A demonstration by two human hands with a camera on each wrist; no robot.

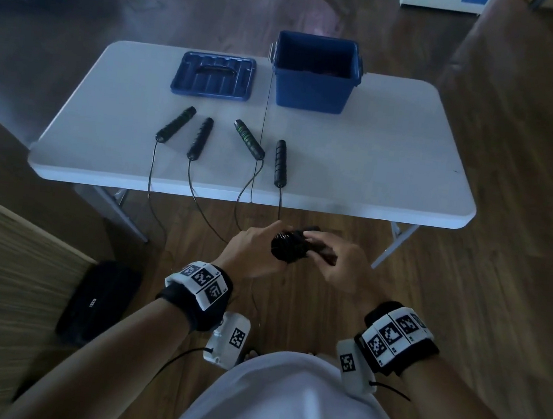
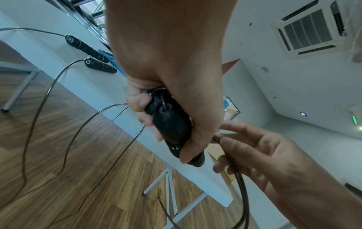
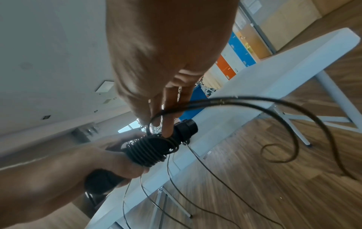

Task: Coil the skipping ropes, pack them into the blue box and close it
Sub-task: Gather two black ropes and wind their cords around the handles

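From above, my left hand (image 1: 252,253) grips the rope handles (image 1: 289,250) near the table (image 1: 375,172); the blue box (image 1: 314,76) stands open, far right. Left wrist: fingers clamped round them. Right wrist: my right hand (image 3: 166,108) pinches the cord (image 3: 245,101), winding; next, I'd judge, another tight turn
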